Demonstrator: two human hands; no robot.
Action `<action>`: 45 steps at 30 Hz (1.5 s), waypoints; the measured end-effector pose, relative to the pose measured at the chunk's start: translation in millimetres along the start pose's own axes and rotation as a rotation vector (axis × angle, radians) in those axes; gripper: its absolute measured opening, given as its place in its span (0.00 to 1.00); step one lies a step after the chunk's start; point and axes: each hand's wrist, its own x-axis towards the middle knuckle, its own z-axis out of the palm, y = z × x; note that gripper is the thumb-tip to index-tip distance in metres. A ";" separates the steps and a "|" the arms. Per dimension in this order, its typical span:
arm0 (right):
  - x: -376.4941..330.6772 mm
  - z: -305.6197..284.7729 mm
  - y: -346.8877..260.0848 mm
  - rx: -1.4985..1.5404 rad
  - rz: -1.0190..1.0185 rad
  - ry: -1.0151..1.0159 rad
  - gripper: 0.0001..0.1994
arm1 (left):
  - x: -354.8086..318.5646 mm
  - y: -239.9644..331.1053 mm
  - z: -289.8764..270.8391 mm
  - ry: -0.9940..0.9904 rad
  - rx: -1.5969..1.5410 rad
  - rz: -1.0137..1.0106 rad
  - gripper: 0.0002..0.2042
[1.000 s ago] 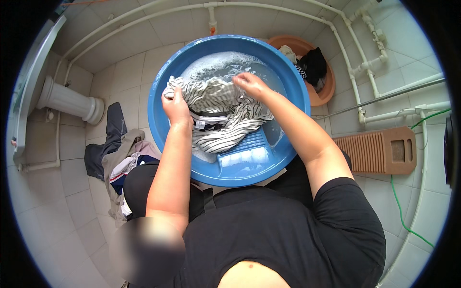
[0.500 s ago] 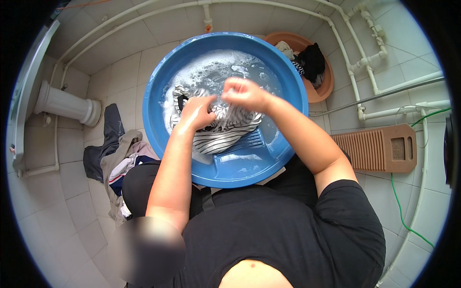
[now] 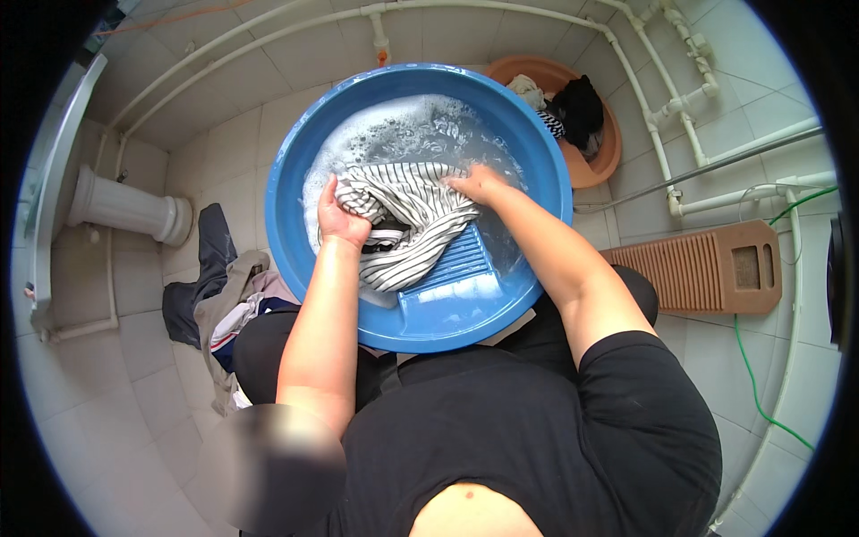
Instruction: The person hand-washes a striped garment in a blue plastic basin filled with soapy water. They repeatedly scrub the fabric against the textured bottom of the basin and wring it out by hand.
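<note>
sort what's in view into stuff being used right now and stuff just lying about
In use:
- striped garment, held by the left hand and right hand
- blue tub under it
- soapy water in the tub

Lying about:
- brown washboard, to the right
- orange basin with clothes in it
- clothes pile on the floor, left

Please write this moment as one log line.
left grip: touching striped garment | right grip: holding its right side | place: blue basin, foamy water
</note>
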 end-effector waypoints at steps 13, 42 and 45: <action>-113.0 59.9 -146.2 0.318 -1.132 0.388 0.22 | 10.4 -8.8 -32.8 -0.458 -0.071 -0.470 0.19; -8.6 -3.2 -1.1 -0.177 0.069 0.107 0.32 | 5.1 -44.7 3.1 0.250 0.279 0.110 0.17; 2.5 23.1 1.9 0.134 -0.394 0.517 0.27 | 7.8 -49.0 13.6 0.081 0.178 0.059 0.19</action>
